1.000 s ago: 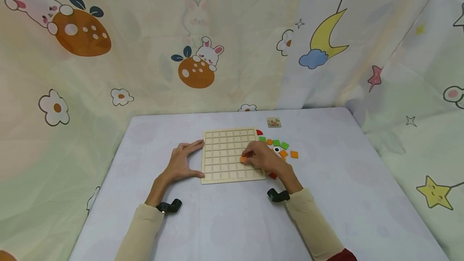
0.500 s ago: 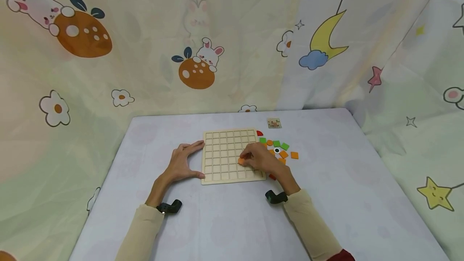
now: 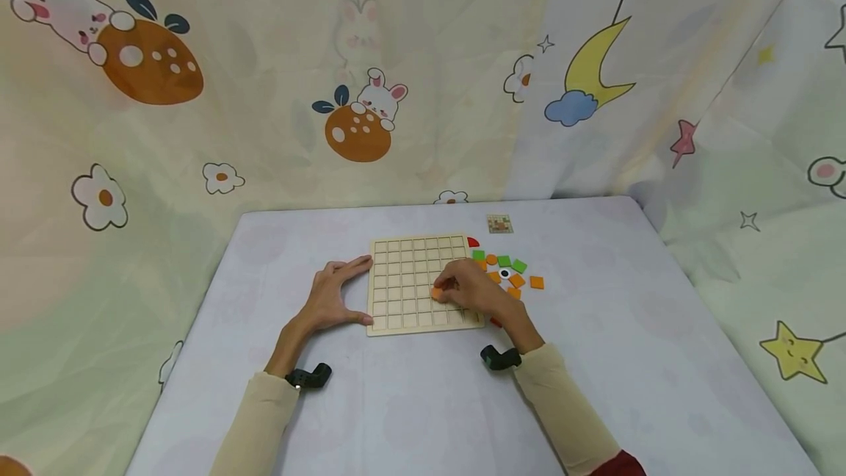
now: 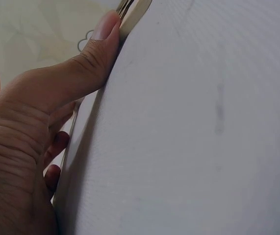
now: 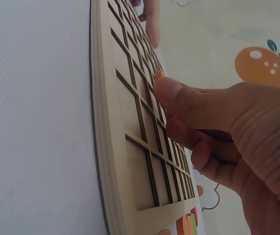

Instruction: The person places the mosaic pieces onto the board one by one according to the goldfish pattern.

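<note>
Orange piece (image 3: 437, 294), pinched by the right hand (image 3: 468, 286) below and right of frame centre, has shifted leftward over the wooden grid board (image 3: 399, 279), so its placing seems unfinished, while the left hand (image 3: 329, 298), thumb and fingers apart, touches the board's left edge.

- The orange piece (image 3: 437, 293) is mostly covered by the fingers of the right hand (image 3: 468, 286) — from the right wrist, only a sliver shows past the thumb.
- Several cells of the board (image 3: 403, 292) lie hidden beneath that hand; in the left wrist view, the top edge crops all but a corner.
- The left hand (image 4: 27, 122) is cut off by that view's left edge, its fingers partly behind the thumb.
- A red piece (image 3: 496, 322) is partly hidden by the right arm (image 3: 525, 333).
- The card's (image 3: 500, 223) pattern — too small to read.
</note>
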Available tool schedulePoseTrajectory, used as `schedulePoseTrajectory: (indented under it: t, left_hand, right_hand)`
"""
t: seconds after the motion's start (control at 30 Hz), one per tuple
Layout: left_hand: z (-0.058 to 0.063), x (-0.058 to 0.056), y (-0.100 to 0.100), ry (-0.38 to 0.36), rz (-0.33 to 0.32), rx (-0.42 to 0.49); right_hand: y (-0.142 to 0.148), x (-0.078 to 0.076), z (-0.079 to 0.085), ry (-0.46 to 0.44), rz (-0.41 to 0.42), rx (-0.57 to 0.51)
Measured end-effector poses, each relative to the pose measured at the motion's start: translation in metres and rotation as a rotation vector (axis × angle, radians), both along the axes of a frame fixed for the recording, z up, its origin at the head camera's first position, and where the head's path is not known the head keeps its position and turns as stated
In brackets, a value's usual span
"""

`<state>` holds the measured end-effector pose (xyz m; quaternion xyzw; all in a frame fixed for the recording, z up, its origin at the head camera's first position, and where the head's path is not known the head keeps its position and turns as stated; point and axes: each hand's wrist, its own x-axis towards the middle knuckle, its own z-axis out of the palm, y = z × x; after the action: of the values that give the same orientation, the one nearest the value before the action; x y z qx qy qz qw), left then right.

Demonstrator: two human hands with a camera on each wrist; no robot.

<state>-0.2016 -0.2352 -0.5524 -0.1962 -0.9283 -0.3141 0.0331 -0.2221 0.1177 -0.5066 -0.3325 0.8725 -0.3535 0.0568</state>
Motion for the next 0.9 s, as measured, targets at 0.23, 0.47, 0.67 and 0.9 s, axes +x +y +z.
schedulePoseTrajectory:
  t: [0.23, 0.47, 0.67, 0.9]
  left_hand:
    - [0.001, 0.0, 0.0, -0.018, -0.003, 0.001]
    - [0.001, 0.0, 0.0, -0.009, 0.001, -0.018]
    - [0.003, 0.001, 0.002, -0.013, 0.005, -0.018]
    - [0.0, 0.001, 0.002, -0.007, 0.005, -0.017]
  right_hand:
    - [-0.01, -0.002, 0.0, -0.049, 0.002, -0.009]
    - [-0.019, -0.004, -0.001, -0.033, 0.038, -0.021]
    - [-0.026, -0.006, -0.001, -0.018, 0.049, -0.003]
    - [-0.034, -0.005, 0.003, -0.049, 0.039, -0.017]
